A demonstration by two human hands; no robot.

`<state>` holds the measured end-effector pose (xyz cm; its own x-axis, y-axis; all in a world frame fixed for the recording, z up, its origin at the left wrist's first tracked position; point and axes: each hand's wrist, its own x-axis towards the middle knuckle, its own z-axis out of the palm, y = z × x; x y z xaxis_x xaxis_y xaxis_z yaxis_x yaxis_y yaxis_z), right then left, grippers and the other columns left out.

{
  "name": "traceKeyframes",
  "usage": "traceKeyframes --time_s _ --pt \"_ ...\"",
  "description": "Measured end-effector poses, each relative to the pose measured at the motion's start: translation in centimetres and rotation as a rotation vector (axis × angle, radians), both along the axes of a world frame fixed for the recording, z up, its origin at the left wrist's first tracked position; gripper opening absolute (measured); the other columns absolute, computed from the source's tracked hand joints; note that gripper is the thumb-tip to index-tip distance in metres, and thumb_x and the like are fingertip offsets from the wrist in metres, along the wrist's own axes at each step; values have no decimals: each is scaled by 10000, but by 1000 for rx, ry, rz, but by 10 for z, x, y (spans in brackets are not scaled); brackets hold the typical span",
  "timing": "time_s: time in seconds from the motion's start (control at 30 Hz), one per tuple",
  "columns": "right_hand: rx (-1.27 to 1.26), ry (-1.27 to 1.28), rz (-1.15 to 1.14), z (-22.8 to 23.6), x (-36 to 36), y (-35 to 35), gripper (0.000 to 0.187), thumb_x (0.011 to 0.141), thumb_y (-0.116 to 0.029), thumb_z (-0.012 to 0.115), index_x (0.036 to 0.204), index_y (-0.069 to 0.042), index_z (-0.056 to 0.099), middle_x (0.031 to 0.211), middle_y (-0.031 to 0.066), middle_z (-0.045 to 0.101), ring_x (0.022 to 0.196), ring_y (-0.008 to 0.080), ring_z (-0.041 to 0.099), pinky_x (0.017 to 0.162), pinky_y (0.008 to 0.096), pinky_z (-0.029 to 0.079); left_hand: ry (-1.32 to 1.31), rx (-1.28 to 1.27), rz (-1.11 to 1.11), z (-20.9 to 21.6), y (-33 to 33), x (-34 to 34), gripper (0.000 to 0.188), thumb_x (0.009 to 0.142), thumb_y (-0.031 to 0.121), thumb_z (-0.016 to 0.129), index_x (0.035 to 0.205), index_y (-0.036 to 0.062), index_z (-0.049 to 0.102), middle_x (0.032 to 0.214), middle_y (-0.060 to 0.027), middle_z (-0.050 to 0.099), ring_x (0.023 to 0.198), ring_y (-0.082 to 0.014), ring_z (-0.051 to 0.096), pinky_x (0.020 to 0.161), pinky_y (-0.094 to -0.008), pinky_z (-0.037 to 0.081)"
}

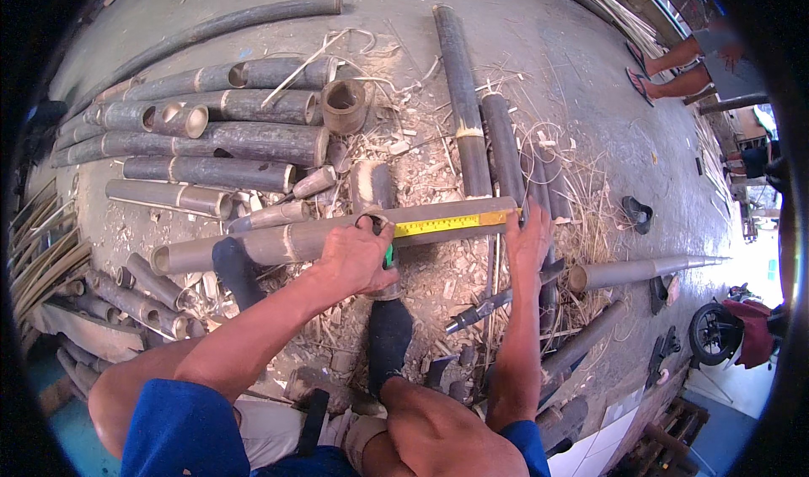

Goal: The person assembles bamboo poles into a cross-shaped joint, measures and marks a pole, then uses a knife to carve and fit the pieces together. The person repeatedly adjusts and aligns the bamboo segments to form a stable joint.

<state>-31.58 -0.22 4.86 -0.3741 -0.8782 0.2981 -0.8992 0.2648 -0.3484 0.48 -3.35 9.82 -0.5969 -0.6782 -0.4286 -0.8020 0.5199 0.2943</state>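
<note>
A grey-brown bamboo pole lies crosswise in front of me, over a short bamboo piece on the floor. A yellow measuring tape is stretched along its right part. My left hand is closed around the tape measure's case, of which a green bit shows. At the pole's right end, my right hand has its fingers bent around the end of the tape, partly hiding it. My dark-socked left foot is against the pole, and the right foot is just below it.
Bamboo poles lie stacked at the left, with a short bamboo ring beside them. Wood chips cover the floor. A long dark tool lies near my right forearm. Another person's legs and a motorcycle are at right.
</note>
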Motion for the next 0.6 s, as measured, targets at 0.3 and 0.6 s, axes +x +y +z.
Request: traceKeyframes --time_s 0.3,0.6 --pt "394 -57 378 0 114 -22 512 882 -390 738 1290 -82 710 1399 90 653 1377 318 512 1197 684 207 12 37 34 2 -1 -2 873 775 508 746 1473 30 531 1129 -315 651 919 -422 729 755 -528 585" --pt "422 -115 424 -1 110 -23 501 865 -421 771 1208 -58 744 1331 100 692 1343 321 537 1170 727 212 27 6 48 3 3 -1 840 773 499 756 1436 20 569 1133 -244 646 935 -369 726 789 -478 587"
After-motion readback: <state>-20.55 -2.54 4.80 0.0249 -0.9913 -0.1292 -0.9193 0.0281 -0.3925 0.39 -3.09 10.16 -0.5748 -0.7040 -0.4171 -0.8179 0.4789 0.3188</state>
